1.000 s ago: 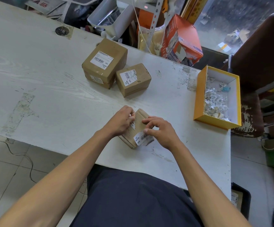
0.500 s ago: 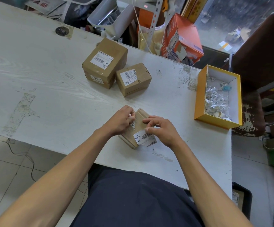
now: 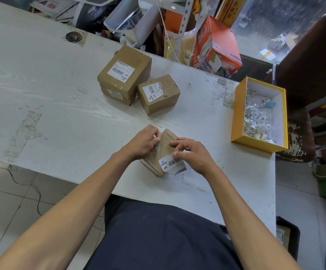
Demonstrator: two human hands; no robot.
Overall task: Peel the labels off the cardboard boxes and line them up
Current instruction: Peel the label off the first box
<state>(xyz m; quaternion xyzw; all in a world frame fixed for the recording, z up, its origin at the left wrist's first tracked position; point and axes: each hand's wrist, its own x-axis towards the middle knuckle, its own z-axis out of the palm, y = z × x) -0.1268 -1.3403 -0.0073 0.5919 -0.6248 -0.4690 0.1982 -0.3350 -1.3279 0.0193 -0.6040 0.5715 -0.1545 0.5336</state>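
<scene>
A small cardboard box [image 3: 163, 152] lies tilted on the white table [image 3: 60, 94] near its front edge. My left hand [image 3: 143, 142] grips the box's left side. My right hand [image 3: 191, 152] pinches a white barcode label [image 3: 171, 164] that is partly lifted off the box's near face. Farther back stand two more cardboard boxes, a large one [image 3: 124, 75] and a smaller one [image 3: 159, 94], each with a white label stuck on top.
An open yellow box [image 3: 238, 112] holding several crumpled label scraps sits at the table's right side. Behind the table are an orange carton [image 3: 216, 45], a white bin [image 3: 131, 20] and clutter. A brown chair [image 3: 312, 75] stands at the right.
My right hand has pulled the label farther off the box, toward me and to the right, so more of its printed face shows. My left hand stays on the box.
</scene>
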